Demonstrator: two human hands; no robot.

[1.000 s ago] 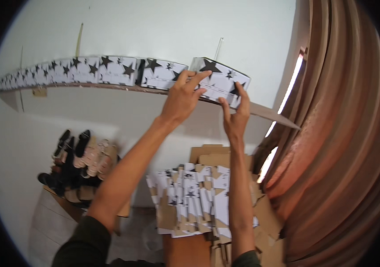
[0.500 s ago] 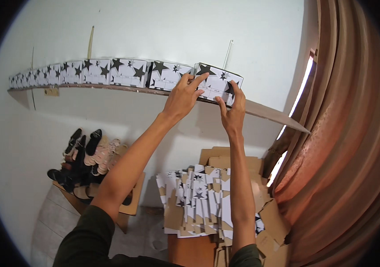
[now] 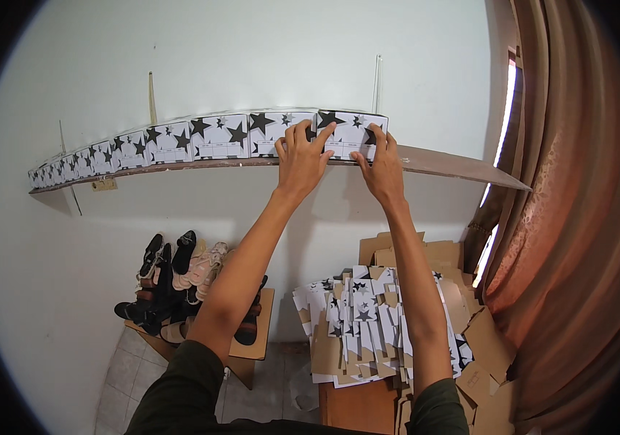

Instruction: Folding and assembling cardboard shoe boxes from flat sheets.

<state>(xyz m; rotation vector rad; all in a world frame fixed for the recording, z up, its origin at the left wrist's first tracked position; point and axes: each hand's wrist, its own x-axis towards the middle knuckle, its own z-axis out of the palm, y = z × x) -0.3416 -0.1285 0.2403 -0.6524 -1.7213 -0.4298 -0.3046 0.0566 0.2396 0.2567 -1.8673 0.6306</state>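
Star-printed white box is sitting at the right end of a long row of matching boxes on a narrow wooden shelf fixed high on the white wall. Both hands are pressing against its front face: the left hand is lying with fingers spread and flat across the seam between this box and its left neighbour, and the right hand is resting with fingers extended on the lower right part of the front, thumb reaching inward along the bottom edge. Neither hand is curling around the box; they are lying open against it.

To the right of the box the shelf is running on bare up to its pointed end near the brown curtain. To the left the boxes are standing edge to edge, each white with black and grey stars and a pale rectangular label low on its front, the row curving away toward the far left end.

Below, a pile of flat, unfolded star-printed cartons is lying mixed with plain brown cardboard blanks on a wooden surface. Left of that, several pairs of shoes are resting on a low wooden rack against the wall, above a tiled floor.
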